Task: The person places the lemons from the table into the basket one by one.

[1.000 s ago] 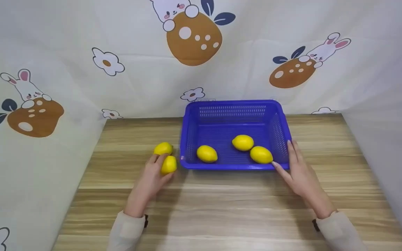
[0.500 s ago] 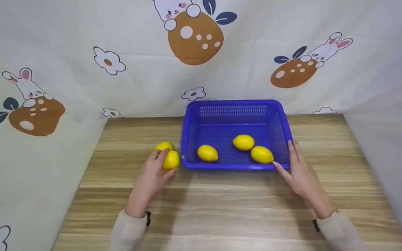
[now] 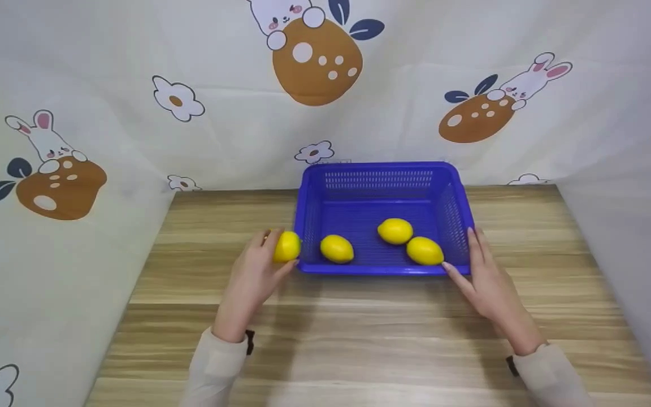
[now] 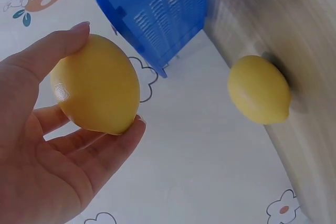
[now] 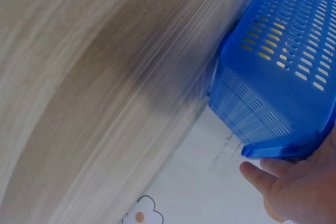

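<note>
My left hand (image 3: pixel 253 270) grips a yellow lemon (image 3: pixel 288 247) between thumb and fingers, just off the left rim of a blue plastic basket (image 3: pixel 382 270). The left wrist view shows that lemon (image 4: pixel 97 85) raised off the table, with another lemon (image 4: pixel 259 90) lying on the wood below; in the head view the hand mostly hides this second one. Inside the basket are three lemons: one at the left (image 3: pixel 337 249) and two touching at the right (image 3: pixel 395 231). At the basket's front right corner, my right hand (image 3: pixel 489 282) holds the rim, thumb at the front and fingers along the side.
The basket stands at the back of a wood-grain table (image 3: pixel 370 339). Pale cloth (image 3: pixel 235 135) printed with rabbits and flowers hangs behind the table and along both sides. In the right wrist view, the basket's slotted wall (image 5: pixel 262 66) shows yellow through its holes.
My left hand has lifted the lemon and carried it right and away from me, up to the basket's left rim. My right hand and the basket stay put.
</note>
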A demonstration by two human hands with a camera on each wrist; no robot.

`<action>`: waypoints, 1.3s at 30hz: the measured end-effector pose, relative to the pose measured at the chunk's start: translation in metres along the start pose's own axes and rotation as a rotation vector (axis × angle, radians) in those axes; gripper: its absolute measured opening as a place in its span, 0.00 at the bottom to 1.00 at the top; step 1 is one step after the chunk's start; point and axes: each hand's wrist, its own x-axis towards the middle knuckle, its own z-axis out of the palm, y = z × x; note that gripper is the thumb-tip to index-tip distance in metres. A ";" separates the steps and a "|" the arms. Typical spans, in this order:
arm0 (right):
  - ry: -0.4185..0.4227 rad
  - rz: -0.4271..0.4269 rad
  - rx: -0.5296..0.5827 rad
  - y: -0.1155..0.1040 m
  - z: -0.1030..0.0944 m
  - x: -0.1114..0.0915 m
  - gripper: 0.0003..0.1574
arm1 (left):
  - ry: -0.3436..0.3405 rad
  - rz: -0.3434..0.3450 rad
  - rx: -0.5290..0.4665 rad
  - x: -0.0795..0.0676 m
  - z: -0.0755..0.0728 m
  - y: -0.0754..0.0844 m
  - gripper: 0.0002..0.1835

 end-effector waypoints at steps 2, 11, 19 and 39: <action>0.000 0.003 0.000 0.000 0.000 0.000 0.54 | 0.001 0.014 -0.002 0.004 0.000 0.003 0.34; -0.009 0.013 -0.003 0.001 0.000 -0.001 0.54 | -0.010 0.052 -0.033 0.022 0.006 0.016 0.34; -0.007 0.012 0.003 0.002 0.000 -0.001 0.54 | -0.059 0.091 -0.072 0.040 0.016 0.022 0.35; -0.019 0.018 -0.001 0.000 0.000 -0.001 0.55 | -0.248 0.138 -0.060 0.073 0.034 0.020 0.36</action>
